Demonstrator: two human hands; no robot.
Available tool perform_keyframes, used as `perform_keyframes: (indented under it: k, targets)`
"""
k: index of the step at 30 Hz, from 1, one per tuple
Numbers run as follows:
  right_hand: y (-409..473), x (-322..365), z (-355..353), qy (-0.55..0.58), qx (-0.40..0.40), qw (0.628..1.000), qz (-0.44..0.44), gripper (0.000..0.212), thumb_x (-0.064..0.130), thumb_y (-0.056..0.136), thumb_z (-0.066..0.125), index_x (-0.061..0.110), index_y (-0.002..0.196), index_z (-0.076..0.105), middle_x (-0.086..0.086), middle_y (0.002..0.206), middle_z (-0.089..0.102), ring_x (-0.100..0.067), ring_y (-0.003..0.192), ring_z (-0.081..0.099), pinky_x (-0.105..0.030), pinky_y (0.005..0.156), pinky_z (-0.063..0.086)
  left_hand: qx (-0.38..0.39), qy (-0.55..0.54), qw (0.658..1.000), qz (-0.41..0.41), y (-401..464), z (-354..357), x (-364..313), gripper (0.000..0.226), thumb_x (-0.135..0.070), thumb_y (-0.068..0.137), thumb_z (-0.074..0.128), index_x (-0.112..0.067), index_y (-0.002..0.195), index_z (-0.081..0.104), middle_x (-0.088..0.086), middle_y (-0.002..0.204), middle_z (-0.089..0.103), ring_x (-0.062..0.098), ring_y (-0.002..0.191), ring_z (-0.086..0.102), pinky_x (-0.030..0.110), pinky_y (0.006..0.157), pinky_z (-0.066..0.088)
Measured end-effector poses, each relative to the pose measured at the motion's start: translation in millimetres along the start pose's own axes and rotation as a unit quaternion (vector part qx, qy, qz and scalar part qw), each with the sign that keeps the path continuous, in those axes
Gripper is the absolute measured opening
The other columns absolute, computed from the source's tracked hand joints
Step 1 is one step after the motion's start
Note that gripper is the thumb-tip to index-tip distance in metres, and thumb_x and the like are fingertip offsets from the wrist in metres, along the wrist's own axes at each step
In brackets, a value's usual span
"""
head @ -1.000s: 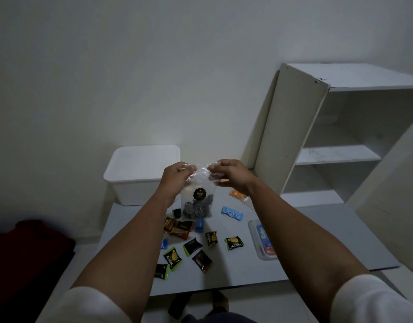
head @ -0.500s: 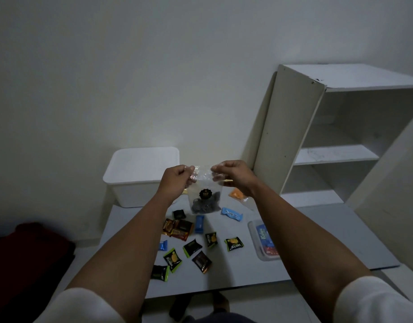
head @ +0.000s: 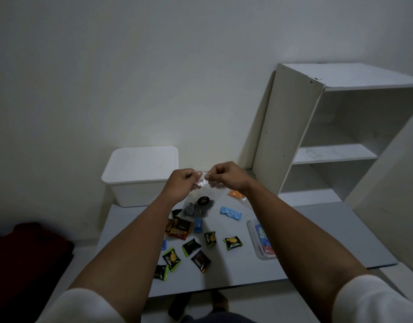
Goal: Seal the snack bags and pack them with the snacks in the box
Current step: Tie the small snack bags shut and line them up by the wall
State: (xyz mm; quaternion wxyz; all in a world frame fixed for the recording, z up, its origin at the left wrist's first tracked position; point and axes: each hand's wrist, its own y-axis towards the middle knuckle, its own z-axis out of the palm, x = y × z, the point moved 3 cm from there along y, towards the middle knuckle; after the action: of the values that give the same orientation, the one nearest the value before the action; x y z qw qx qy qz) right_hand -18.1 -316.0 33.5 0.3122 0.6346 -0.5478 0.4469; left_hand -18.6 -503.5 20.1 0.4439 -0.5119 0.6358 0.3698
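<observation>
Both hands are up over the table (head: 317,231) rn, pinching the top edge of a clear snack bag (head: 202,199). Left hand (head: 181,184) is gripping the left end w/ fingers curled tight, right hand (head: 226,174) is doing the same on the right end, thumbs nearly touching. Bag is hanging down btwn them, dark round bits inside + a black round label w/ gold writing, too small to read.

Below it loose snacks are lying scattered on the table: green/black packs reading "NEXTAR" (head: 233,243), another one (head: 171,258) nearer the left arm, a light blue wrapper (head: 231,212), brown/red bars (head: 178,229), an orange packet (head: 235,194) behind the right wrist. Clear tub (head: 262,241) by the right forearm is showing a blue pack, "Kel..." is all I can read.

White box (head: 140,176) is sitting at the far left of the table, near the wall. White shelf unit (head: 329,136) is standing on the right.
</observation>
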Motion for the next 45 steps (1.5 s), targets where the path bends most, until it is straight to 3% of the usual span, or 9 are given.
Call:
perform_keyframes:
  k: [5, 9, 19, 23, 28, 32, 35, 38, 45]
  targets:
    - [2.1, 0.2, 3.3, 0.015, -0.019, 1.0, -0.015, 0.019, 0.019, 0.093, 0.074, 0.0, 0.094, 0.074, -0.011, 0.082, 0.073, -0.012, 0.071, 0.068, -0.023, 0.068, 0.056, -0.008, 0.008, 1.0, 0.0, -1.3, 0.6, -1.8, 0.032, -0.028, 0.101, 0.06, -0.011, 0.075, 0.069, 0.005, 0.073, 0.072, -0.002, 0.054, 0.057, 0.019, 0.065, 0.05]
    - [0.9, -9.9, -4.4, 0.063, -0.02, 0.998, 0.023, 0.015, 0.023, 0.089, 0.078, 0.008, 0.088, 0.075, -0.007, 0.082, 0.075, -0.013, 0.073, 0.07, -0.032, 0.076, 0.056, -0.023, -0.003, 1.0, -0.011, 0.7, -7.7, 2.0, 0.035, -0.029, 0.101, 0.059, 0.0, 0.084, 0.07, 0.004, 0.073, 0.073, 0.001, 0.056, 0.058, 0.022, 0.067, 0.05]
    - [-7.4, -38.4, -8.6, 0.137, -0.042, 0.988, 0.058, 0.01, 0.02, 0.09, 0.075, 0.016, 0.081, 0.075, -0.005, 0.085, 0.075, -0.014, 0.08, 0.069, -0.032, 0.079, 0.056, -0.02, -0.015, 1.0, -0.019, 5.3, -2.0, 13.8, 0.026, -0.029, 0.101, 0.059, -0.012, 0.086, 0.073, 0.005, 0.079, 0.074, -0.003, 0.057, 0.06, 0.016, 0.063, 0.05]
    - [-12.0, -57.7, -9.9, 0.162, -0.017, 0.982, 0.093, 0.011, 0.017, 0.092, 0.073, 0.017, 0.081, 0.074, -0.003, 0.086, 0.075, -0.014, 0.081, 0.069, -0.03, 0.076, 0.055, -0.002, -0.019, 0.999, -0.045, 8.7, 9.6, 30.8, 0.028, -0.028, 0.101, 0.06, -0.007, 0.089, 0.075, 0.01, 0.08, 0.076, 0.009, 0.067, 0.063, 0.032, 0.078, 0.055]
    - [-13.8, -91.2, -8.3, 0.17, -0.01, 0.973, 0.152, 0.015, 0.02, 0.09, 0.074, 0.01, 0.102, 0.074, -0.01, 0.108, 0.076, -0.022, 0.099, 0.071, -0.043, 0.094, 0.055, 0.01, -0.085, 0.991, -0.102, 14.3, 33.2, 54.5, 0.028, -0.027, 0.1, 0.062, -0.002, 0.104, 0.073, 0.008, 0.084, 0.073, 0.019, 0.082, 0.072, 0.044, 0.086, 0.059]
    - [-3.5, -119.5, 3.9, 0.171, 0.033, 0.967, 0.187, 0.028, 0.024, 0.093, 0.071, 0.019, 0.12, 0.07, -0.004, 0.127, 0.069, -0.023, 0.117, 0.065, -0.044, 0.092, 0.054, -0.01, -0.169, 0.974, -0.153, 34.0, 40.0, 66.8, 0.027, -0.026, 0.1, 0.062, -0.002, 0.108, 0.071, 0.008, 0.091, 0.073, 0.019, 0.086, 0.073, 0.038, 0.081, 0.063]
    - [20.6, -140.2, 7.3, 0.184, 0.023, 0.96, 0.209, 0.016, 0.024, 0.098, 0.065, 0.02, 0.111, 0.072, -0.005, 0.129, 0.065, -0.028, 0.121, 0.059, -0.054, 0.096, 0.054, -0.025, -0.181, 0.968, -0.174, 60.0, 44.6, 78.8, 0.027, -0.026, 0.1, 0.062, -0.003, 0.112, 0.07, 0.014, 0.1, 0.075, 0.018, 0.085, 0.072, 0.039, 0.085, 0.061]
    - [60.0, -151.8, 4.4, 0.213, -0.004, 0.952, 0.22, 0.01, 0.019, 0.1, 0.061, 0.021, 0.096, 0.07, -0.008, 0.123, 0.065, -0.031, 0.114, 0.059, -0.05, 0.084, 0.059, -0.041, -0.166, 0.967, -0.191, 89.6, 50.1, 92.2, 0.028, -0.033, 0.099, 0.063, -0.008, 0.107, 0.072, 0.007, 0.097, 0.078, 0.021, 0.091, 0.073, 0.039, 0.088, 0.059]
    - [196.0, -165.9, -17.6, 0.247, -0.068, 0.946, 0.2, 0.014, 0.02, 0.103, 0.054, 0.022, 0.093, 0.063, -0.014, 0.118, 0.067, -0.027, 0.108, 0.062, -0.044, 0.078, 0.061, -0.069, -0.076, 0.975, -0.197, 173.8, 71.2, 134.5, 0.028, -0.034, 0.1, 0.061, -0.016, 0.122, 0.063, -0.008, 0.105, 0.064, -0.002, 0.088, 0.057, 0.013, 0.068, 0.04]
